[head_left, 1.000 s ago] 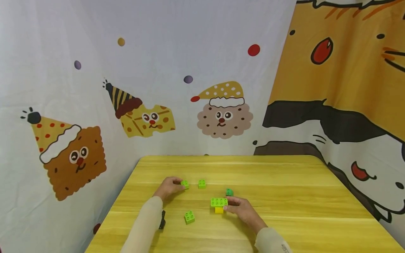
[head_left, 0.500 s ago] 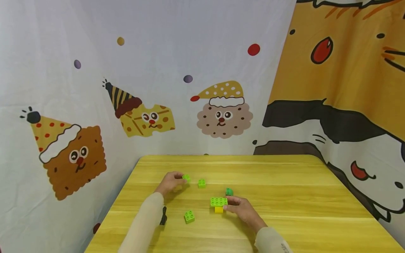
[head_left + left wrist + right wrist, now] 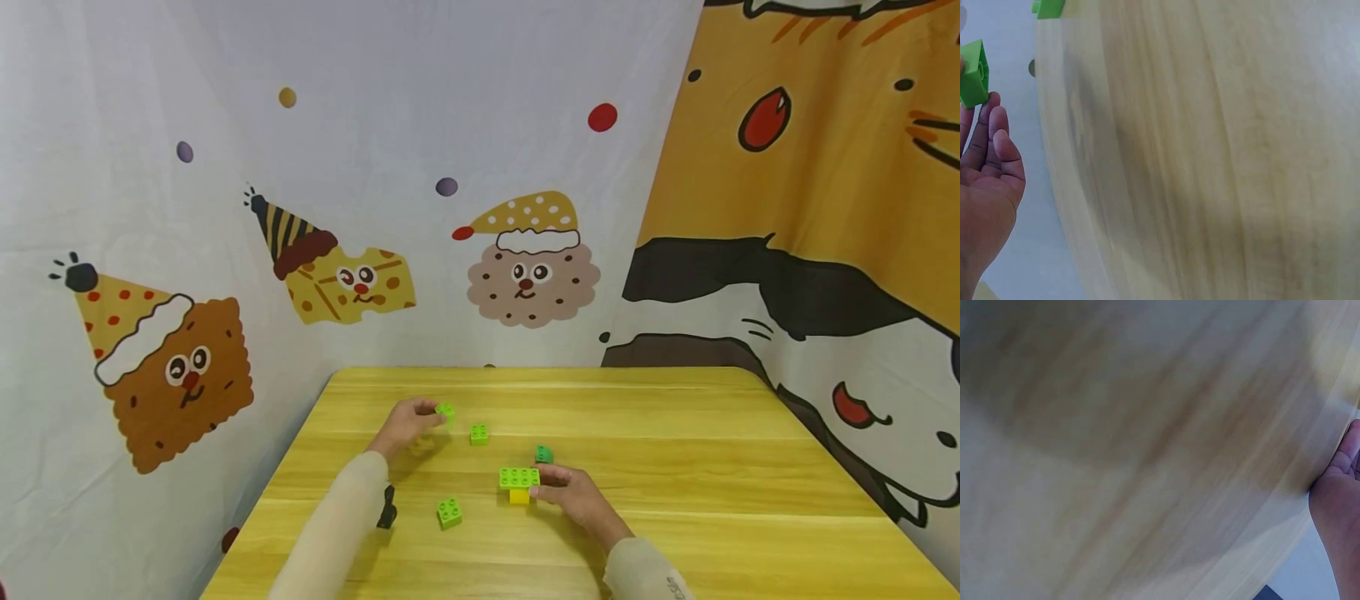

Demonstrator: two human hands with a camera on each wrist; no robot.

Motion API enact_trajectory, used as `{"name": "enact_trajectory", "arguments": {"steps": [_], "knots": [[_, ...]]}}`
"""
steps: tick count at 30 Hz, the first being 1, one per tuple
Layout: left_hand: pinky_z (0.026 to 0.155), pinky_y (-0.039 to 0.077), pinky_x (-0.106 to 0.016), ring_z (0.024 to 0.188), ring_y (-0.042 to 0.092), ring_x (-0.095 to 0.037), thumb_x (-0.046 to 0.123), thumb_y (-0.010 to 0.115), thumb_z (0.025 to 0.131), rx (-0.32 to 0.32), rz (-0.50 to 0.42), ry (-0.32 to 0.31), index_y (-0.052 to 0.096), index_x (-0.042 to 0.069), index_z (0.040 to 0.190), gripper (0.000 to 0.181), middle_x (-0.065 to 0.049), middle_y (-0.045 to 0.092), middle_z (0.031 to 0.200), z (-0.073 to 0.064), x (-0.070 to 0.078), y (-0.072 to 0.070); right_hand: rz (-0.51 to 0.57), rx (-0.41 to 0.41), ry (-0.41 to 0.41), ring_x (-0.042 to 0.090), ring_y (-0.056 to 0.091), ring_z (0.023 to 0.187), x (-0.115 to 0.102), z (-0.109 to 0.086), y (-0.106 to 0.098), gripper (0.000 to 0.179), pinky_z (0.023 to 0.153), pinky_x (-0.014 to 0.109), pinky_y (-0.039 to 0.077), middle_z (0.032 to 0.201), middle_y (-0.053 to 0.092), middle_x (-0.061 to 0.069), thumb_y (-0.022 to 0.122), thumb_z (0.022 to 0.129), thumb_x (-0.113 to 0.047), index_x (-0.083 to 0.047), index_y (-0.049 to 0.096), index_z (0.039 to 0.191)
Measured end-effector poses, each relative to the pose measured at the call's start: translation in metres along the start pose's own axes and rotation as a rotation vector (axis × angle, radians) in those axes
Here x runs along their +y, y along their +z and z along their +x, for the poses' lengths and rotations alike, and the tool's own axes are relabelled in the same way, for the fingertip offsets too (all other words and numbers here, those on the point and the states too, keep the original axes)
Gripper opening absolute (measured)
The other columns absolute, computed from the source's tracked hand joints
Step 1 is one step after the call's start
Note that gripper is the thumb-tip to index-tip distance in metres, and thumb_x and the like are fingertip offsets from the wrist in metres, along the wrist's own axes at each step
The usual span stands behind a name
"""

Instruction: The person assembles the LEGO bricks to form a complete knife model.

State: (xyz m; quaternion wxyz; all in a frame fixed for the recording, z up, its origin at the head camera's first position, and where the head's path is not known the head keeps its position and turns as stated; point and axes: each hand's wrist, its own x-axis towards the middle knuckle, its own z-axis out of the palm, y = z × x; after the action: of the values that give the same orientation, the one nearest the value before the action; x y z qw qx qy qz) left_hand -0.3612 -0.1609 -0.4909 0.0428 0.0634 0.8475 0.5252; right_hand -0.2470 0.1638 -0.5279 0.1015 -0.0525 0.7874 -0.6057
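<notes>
At the left in the head view, my left hand [image 3: 408, 425] pinches a light green toy building brick [image 3: 446, 412] above the table. The left wrist view shows that brick [image 3: 974, 74] between the fingertips, its hollow underside partly visible. My right hand [image 3: 576, 496] holds the right end of a long light green brick [image 3: 519, 477] that sits on top of a yellow brick [image 3: 519, 497]. Just beyond those fingers lies a dark green brick with a rounded side [image 3: 543, 454]. In the right wrist view only part of the right hand [image 3: 1338, 481] appears, its fingertips cut off.
Two more light green bricks rest on the wooden table [image 3: 660, 417]: a far brick [image 3: 478, 434] right of the left hand and a near brick [image 3: 449, 513] between the forearms. A cartoon-printed cloth [image 3: 420, 125] hangs behind the table's far edge.
My left hand has lifted its light green brick off the table and carried it up and farther away, slightly right. The right hand and its joined bricks have stayed in place.
</notes>
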Motion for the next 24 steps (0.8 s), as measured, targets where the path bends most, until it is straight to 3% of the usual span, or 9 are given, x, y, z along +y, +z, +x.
{"name": "enact_trajectory", "arguments": {"steps": [4,10,24], "knots": [[0.098,0.045,-0.049,0.12,0.055,-0.03,0.032,0.074,0.091,-0.007,-0.018,0.019,0.063,0.006,0.129,0.047,-0.011,0.062,0.126,0.0,0.004,0.001,0.007,0.0,-0.001,0.024,0.06,0.109,0.0,0.0,0.0,0.055,0.092,0.043,0.05,0.122,0.065,0.011,0.077,0.088,-0.028,-0.001,0.061,0.133],[0.097,0.046,-0.051,0.112,0.059,-0.026,0.028,0.075,0.091,-0.023,-0.07,0.058,0.066,0.006,0.124,0.041,-0.007,0.065,0.117,0.0,0.012,0.006,0.013,-0.005,-0.007,0.025,0.06,0.109,-0.001,-0.001,0.0,0.055,0.092,0.045,0.05,0.122,0.065,0.012,0.077,0.088,-0.028,0.0,0.061,0.133],[0.092,0.046,-0.055,0.098,0.058,-0.022,0.03,0.078,0.088,-0.099,-0.09,0.124,0.069,0.008,0.116,0.037,-0.006,0.064,0.106,-0.003,0.033,0.019,0.02,0.018,-0.001,0.025,0.061,0.11,0.002,0.003,0.001,0.051,0.092,0.044,0.05,0.12,0.067,0.013,0.079,0.086,-0.026,-0.002,0.065,0.129]]}}
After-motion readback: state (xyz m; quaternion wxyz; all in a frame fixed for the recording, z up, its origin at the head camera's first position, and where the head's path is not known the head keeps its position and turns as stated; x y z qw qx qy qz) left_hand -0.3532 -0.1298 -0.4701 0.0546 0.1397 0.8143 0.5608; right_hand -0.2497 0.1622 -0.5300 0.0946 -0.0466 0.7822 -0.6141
